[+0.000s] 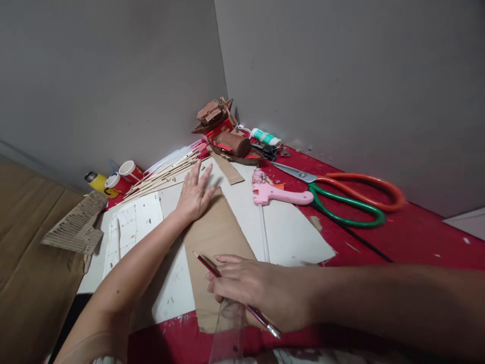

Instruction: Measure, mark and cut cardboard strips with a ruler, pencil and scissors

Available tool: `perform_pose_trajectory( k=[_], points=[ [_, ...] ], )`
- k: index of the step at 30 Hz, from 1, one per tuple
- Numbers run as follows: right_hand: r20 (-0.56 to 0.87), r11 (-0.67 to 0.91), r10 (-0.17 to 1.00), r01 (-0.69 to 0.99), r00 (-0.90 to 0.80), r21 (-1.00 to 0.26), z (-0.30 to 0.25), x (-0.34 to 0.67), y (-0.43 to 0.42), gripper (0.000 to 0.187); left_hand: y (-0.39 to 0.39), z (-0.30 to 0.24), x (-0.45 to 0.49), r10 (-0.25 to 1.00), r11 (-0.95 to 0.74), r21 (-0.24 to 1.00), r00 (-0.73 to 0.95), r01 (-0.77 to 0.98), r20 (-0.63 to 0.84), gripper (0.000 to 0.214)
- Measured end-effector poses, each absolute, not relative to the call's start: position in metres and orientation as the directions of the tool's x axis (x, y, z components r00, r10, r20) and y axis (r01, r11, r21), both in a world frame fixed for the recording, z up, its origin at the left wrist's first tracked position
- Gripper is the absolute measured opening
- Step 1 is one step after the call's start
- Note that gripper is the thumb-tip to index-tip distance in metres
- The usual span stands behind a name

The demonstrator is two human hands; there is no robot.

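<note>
One sheet of brown card (214, 235) lies on the counter (428, 245), my left hand (193, 194) spread at its far end, my right hand (246, 288) pinching pencil (206, 264) and apparently ruler (229, 331), seemingly for marking, which next calls for a flat-laid edge

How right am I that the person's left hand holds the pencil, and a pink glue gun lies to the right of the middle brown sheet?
Not quite: the head view shows the pencil in the right hand, not the left hand. The pink glue gun does lie to the right of the middle brown sheet.
</note>
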State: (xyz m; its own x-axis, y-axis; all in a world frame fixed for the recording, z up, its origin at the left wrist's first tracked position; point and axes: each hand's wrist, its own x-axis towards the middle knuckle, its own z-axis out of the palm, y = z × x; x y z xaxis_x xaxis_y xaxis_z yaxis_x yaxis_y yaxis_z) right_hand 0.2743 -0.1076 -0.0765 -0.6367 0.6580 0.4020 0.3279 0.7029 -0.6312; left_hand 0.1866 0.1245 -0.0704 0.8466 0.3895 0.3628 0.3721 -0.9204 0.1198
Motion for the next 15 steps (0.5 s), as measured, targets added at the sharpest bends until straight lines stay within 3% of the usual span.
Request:
perform_pose_trajectory(
  k=[6,15],
  points=[
    [0.37,0.666,0.674,0.308,-0.64,-0.68,-0.075,0.274,-0.109,0.027,0.148,-0.069,0.165,0.457,-0.889,0.104,0.85,0.446,0.262,0.061],
    [0.357,0.707,0.647,0.355,-0.674,-0.611,-0.076,0.275,-0.108,0.028,0.105,-0.059,0.124,0.451,-0.892,0.083,0.865,0.444,0.218,0.064]
  ],
)
